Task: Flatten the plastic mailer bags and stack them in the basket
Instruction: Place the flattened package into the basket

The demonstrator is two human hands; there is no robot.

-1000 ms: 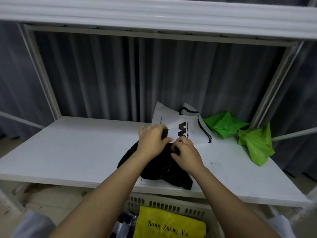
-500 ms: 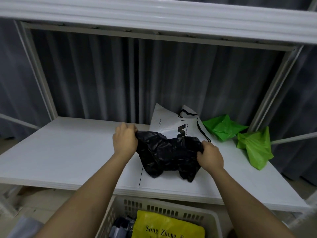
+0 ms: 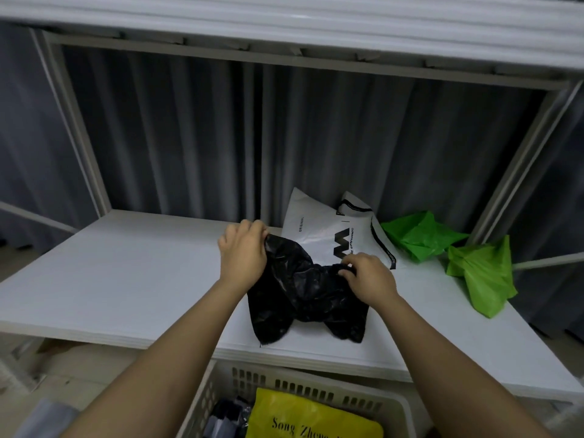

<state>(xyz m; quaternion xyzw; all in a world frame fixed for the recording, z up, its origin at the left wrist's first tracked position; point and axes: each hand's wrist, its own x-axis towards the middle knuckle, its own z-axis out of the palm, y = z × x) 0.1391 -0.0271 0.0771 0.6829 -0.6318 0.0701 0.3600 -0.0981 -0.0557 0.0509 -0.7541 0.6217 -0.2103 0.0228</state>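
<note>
Currently at the flattening step, black bag (image 3: 303, 292) in hand. Left hand (image 3: 243, 254) clamped on the bag's upper left corner, fingers curled round the film; right hand (image 3: 368, 279) pinching its upper right edge. Hands apart, film bunched and sagging between them, lower corners trailing on the table (image 3: 126, 279) near its front edge. Not yet flat: deep creases across the middle, a notch between the two hanging lobes.

Behind the black bag, toward the back edge: white bag (image 3: 319, 235), crumpled, leaning up against the curtain. Toward the right back corner and right edge: two green bags (image 3: 420, 238) (image 3: 483, 273), both crumpled, untouched. Below the front edge: basket (image 3: 316, 393), already holding a yellow bag (image 3: 303, 415) lying flat on darker items.

Judged next: draw the top corners further apart, lay the film down, smooth out trapped air toward the open end, then lower into the basket onto the yellow bag. Thin film likely to spring back unless pressed.
</note>
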